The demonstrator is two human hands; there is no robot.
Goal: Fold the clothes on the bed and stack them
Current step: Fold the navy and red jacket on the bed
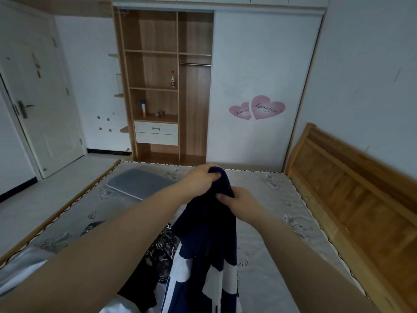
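Two hands (222, 188) gripping navy garment (203, 240), raised over bed (270, 222)

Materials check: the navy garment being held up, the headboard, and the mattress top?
Navy garment: soft fabric, probably knit, matte; it hangs in limp folds, with white blocks lower down. Both the left hand and right hand grip its top.
Headboard: wood by its grain and panel frames, light satin finish.
Mattress top: woven grey fabric with a printed or woven floral pattern; weave too small to tell.

Navy garment (209, 222) in both hands (bed (270, 222))
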